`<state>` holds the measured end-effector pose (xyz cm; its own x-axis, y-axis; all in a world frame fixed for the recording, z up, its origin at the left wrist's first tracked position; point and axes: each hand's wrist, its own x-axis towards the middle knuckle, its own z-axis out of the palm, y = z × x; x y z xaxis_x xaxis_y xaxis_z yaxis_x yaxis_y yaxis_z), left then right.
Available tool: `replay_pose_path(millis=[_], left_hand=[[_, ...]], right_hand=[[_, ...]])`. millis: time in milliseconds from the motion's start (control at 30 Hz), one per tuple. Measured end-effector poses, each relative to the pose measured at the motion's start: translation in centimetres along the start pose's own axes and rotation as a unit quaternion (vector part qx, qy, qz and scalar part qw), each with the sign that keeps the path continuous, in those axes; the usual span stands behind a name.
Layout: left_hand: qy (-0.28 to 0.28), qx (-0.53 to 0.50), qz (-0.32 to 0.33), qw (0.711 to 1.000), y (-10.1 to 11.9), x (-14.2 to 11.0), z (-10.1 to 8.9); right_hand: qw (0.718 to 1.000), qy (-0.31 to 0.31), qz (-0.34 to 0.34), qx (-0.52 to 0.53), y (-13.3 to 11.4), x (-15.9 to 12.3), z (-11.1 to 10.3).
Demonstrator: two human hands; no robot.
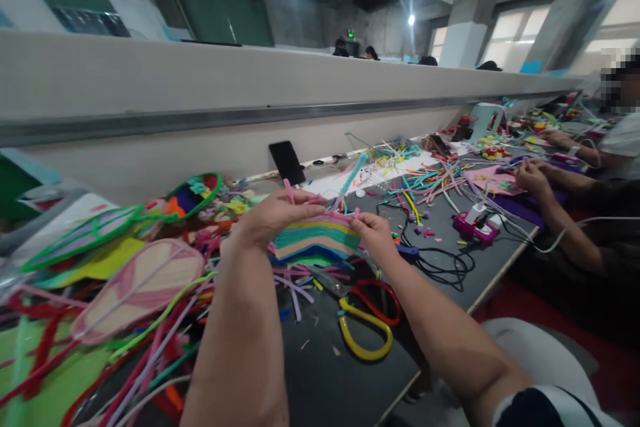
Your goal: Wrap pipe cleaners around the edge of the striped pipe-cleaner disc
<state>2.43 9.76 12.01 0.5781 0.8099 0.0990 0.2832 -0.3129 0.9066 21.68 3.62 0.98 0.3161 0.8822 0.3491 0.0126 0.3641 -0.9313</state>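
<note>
Both my hands hold a piece made of striped pipe cleaners (317, 240), in bands of pink, yellow, teal, peach and blue, up above the table. My left hand (280, 213) grips its upper left edge, with pink pipe cleaner ends poking up by the fingers. At the upper right corner, my right hand (373, 230) pinches the pink edge between thumb and fingers. A fuzzy light blue pipe cleaner (353, 177) sticks up behind the piece. Just below lie scissors (367, 343) with one yellow and one red handle, their blades partly under loose pipe cleaner bits.
Pipe cleaner leaf shapes (143, 287) and loose stems pile up at left. A black phone (286, 161) leans on the partition. A magenta power strip (475, 227) and black cables (445, 267) lie at right, near a co-worker's hands (533, 177).
</note>
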Motion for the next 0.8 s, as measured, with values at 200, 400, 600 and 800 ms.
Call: replay_pose_path(millis=[200, 400, 600, 800], left_hand=[[-0.047, -0.001, 0.007, 0.999, -0.5, 0.3, 0.0], [-0.058, -0.001, 0.036, 0.998, -0.6, 0.6, 0.2], [-0.015, 0.014, 0.036, 0.999, -0.7, 0.5, 0.1], [0.042, -0.004, 0.035, 0.998, -1.2, 0.4, -0.2]], right_hand=[[0.997, -0.041, 0.025, 0.059, -1.0, -0.2, -0.2], [0.985, -0.062, 0.087, 0.138, -0.7, 0.4, -0.4], [0.985, -0.047, 0.069, 0.148, -0.6, 0.7, -0.7], [0.993, -0.006, 0.047, 0.107, -0.4, 0.6, -0.7]])
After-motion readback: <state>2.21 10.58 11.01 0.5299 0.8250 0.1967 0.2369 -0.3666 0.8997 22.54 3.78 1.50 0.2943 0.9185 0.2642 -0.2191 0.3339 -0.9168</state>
